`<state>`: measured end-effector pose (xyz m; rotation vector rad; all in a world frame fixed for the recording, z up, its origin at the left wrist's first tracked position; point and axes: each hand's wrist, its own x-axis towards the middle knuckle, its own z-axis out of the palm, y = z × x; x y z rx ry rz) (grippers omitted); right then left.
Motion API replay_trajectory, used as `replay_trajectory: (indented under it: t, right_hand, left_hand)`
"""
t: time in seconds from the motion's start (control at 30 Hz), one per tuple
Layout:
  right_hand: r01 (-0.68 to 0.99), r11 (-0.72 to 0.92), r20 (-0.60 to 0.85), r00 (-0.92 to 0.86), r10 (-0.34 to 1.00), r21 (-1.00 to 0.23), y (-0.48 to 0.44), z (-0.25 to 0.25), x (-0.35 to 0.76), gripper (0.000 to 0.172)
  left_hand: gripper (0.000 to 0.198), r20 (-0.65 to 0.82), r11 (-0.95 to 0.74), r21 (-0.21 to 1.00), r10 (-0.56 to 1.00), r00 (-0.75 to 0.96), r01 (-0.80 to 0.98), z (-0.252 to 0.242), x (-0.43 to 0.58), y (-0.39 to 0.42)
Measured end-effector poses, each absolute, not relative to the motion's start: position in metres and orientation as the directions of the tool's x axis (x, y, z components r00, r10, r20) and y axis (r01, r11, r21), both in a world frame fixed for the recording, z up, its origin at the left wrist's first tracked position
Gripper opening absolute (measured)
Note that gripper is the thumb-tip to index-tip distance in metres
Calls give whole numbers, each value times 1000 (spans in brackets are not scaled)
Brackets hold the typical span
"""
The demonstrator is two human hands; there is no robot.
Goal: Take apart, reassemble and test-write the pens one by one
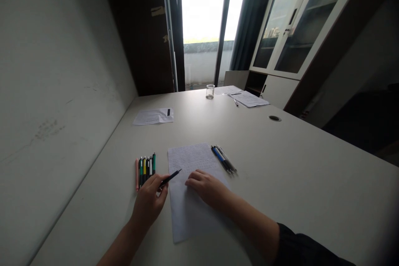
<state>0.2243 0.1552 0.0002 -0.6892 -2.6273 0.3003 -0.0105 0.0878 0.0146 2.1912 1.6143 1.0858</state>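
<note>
My left hand (151, 199) is closed around a dark pen (171, 178), whose tip points up and right over the sheet's left edge. A white sheet (190, 216) with handwritten lines on its upper part lies on the table. On its middle rests my right hand (205, 185), fingers loosely bent and slightly apart, with nothing visible in them. Just beyond my left hand, several pens (144, 168) lie side by side, in pink, green, yellow and white; their lower ends are partly hidden by the hand. Right of the sheet, several blue, black and grey pens (223, 160) lie close together.
The white table (296, 183) meets a wall (62, 91) on the left. Another printed sheet (154, 116) lies farther off. A glass jar (210, 91), a stack of papers (248, 99) and a single pen (236, 102) are at the far end. A round cable hole (274, 119) is at right.
</note>
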Motion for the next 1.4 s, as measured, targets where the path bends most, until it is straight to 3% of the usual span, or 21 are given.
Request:
replay_trajectory:
  t: [0.13, 0.27, 0.37, 0.47, 1.0, 1.4]
  right_hand:
    - [436, 796, 364, -722, 588, -421, 156, -1, 225, 18]
    - [395, 658, 389, -572, 722, -641, 155, 7, 226, 14]
    - [265, 498, 360, -430, 828, -826, 156, 11, 228, 12]
    - [119, 352, 296, -335, 895, -929, 159, 11, 229, 17]
    - [92, 367, 306, -388, 869, -926, 152, 17, 225, 11]
    - [123, 503, 403, -451, 796, -856, 149, 17, 225, 12]
  left_hand:
    - [28, 432, -381, 566, 892, 130, 731, 13, -11, 88]
    - [29, 408, -380, 585, 902, 145, 717, 12, -10, 88]
    - [28, 381, -379, 591, 909, 167, 712, 14, -8, 86]
    - [27, 357, -385, 585, 913, 199, 714, 17, -6, 85]
    - [30, 338, -423, 533, 900, 274, 733, 17, -4, 84]
    - [32, 345, -456, 532, 886, 309, 713, 16, -4, 85]
